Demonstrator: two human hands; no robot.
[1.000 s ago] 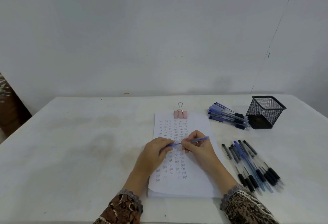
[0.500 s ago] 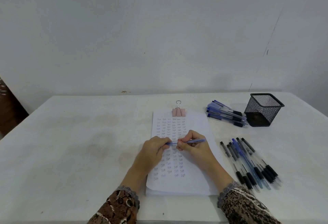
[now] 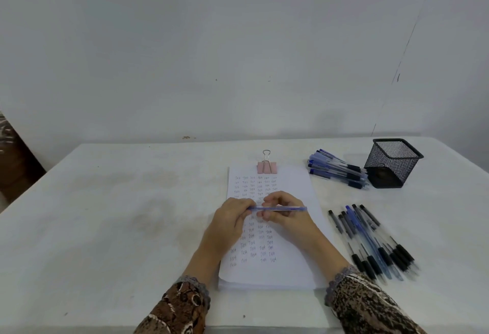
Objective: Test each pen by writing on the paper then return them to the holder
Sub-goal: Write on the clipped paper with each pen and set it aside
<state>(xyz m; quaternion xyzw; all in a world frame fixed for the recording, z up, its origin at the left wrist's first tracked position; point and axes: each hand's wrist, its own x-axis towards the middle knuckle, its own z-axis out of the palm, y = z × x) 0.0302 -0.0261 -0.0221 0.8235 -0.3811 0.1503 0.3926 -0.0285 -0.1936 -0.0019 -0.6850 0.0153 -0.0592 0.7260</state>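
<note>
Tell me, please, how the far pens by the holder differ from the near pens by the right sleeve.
The far pens are mainly blue; the near pens are mostly black. The far pens are heaped, lying crosswise; the near pens are spread side by side, slanting. Both lie on the table, outside the holder.

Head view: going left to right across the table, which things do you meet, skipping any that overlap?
Left hand → binder clip → pile of blue pens → pen holder.
</note>
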